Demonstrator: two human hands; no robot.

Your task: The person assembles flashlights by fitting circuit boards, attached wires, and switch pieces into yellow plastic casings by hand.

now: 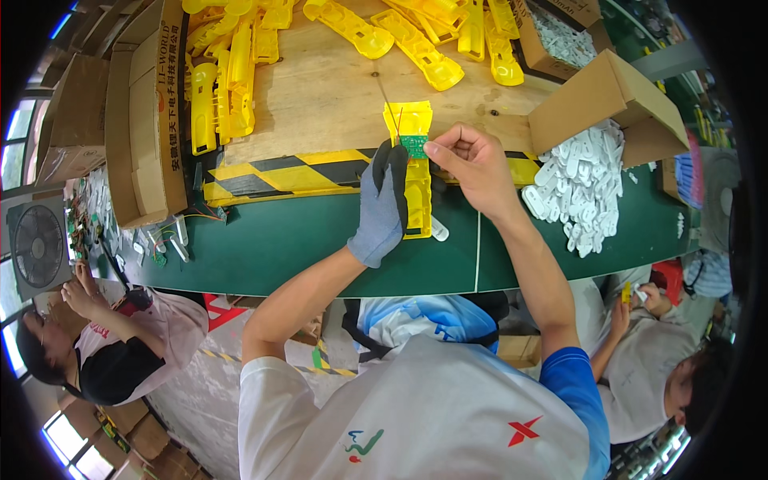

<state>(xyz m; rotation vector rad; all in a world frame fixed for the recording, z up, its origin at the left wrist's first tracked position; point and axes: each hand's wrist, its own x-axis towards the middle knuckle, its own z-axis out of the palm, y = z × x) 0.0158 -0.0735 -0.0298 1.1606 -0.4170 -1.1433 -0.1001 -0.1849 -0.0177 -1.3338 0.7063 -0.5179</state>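
Observation:
My left hand (379,210), in a grey-blue glove with dark fingertips, is closed around a long yellow plastic housing (418,200) held upright above the table edge. A small green circuit board (414,146) lies across the middle of that housing, and thin wires (398,120) rise from it. At the board's right edge is my bare right hand (482,172), its fingers curled and its thumb tip touching the board. Just below and right of the housing, a white plastic piece (439,230) rests on the green table.
Yellow housings (240,76) are heaped on the wooden board (320,104), which has a black-and-yellow striped edge. White plastic pieces (580,180) spill from a tilted carton (616,104) at right. A tall carton (144,128) stands left. Co-workers sit at both sides.

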